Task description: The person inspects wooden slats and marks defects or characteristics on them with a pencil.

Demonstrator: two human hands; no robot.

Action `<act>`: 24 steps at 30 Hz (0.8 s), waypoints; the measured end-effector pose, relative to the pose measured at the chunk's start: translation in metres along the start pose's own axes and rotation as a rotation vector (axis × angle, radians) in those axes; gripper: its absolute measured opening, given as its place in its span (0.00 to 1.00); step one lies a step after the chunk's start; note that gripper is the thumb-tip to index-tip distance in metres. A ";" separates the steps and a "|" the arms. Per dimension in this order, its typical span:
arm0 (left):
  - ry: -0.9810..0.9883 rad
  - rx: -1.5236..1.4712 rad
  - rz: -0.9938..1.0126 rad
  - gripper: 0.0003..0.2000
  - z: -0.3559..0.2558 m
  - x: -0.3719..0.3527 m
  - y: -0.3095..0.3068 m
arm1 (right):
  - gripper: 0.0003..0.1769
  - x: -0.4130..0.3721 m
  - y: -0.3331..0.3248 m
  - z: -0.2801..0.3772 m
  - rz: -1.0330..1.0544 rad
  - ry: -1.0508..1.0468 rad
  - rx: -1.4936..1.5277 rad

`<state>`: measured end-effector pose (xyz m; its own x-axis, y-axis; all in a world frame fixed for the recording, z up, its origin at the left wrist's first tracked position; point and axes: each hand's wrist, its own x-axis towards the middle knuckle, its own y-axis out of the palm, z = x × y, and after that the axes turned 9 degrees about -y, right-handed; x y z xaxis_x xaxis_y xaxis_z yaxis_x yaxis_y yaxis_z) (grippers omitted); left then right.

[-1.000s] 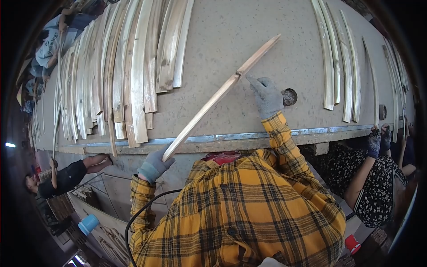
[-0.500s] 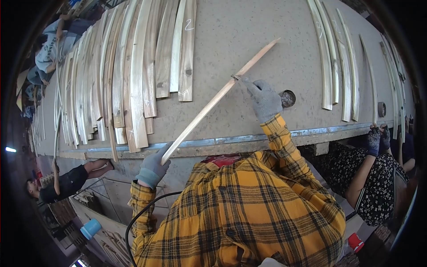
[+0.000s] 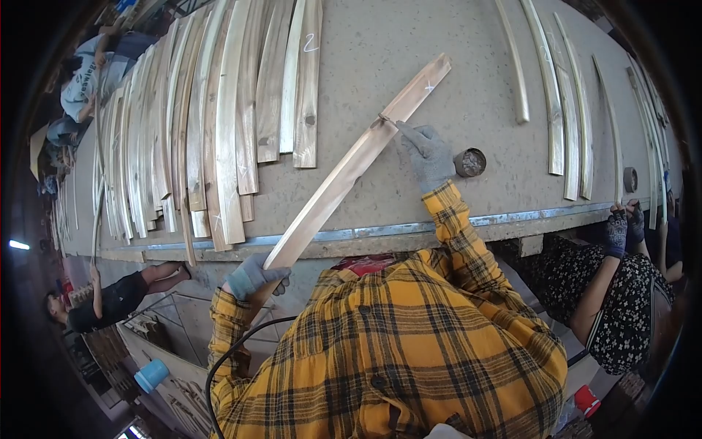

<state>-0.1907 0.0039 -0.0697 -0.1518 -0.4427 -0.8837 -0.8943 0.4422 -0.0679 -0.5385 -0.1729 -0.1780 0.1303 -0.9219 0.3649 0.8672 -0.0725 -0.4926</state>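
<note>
Grey, speckled tabletop [image 3: 380, 66] is stretching across the view, with a shiny metal strip [image 3: 365, 232] running along its near edge. Many long, pale wooden slats [image 3: 230, 124] are lying side by side on the left, the nearest slat [image 3: 308, 95] bearing a white "2"; more thin wooden slats [image 3: 552, 132] are lying on the right. Between these groups, a flat, light-brown wooden plank [image 3: 340, 186] is slanting over the near edge, showing a pale cross near its far end. The grey-gloved left hand [image 3: 254, 276] is gripping it near its lower end, fingers wrapping around the wood. The grey-gloved right hand [image 3: 430, 157] is reaching the plank's right edge beside a dark, narrow mark, its fingers bending; whether they are pinching something small, I cannot tell. A round, open tin [image 3: 470, 162] with grey contents is sitting just beside this hand. Farther right, a co-worker's dark-gloved hands [image 3: 616, 225] are hovering at the table's edge.
</note>
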 end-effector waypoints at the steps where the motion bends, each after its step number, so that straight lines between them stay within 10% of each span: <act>1: 0.025 0.059 0.000 0.14 0.000 0.000 -0.001 | 0.20 -0.001 0.004 -0.001 0.019 -0.024 -0.110; 24: -0.042 -0.012 -0.108 0.17 0.006 0.000 -0.001 | 0.25 -0.002 -0.004 0.004 0.003 -0.228 -0.253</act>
<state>-0.1872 0.0079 -0.0723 -0.0369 -0.4539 -0.8903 -0.9095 0.3844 -0.1583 -0.5405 -0.1695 -0.1736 0.2615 -0.8156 0.5162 0.7234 -0.1885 -0.6643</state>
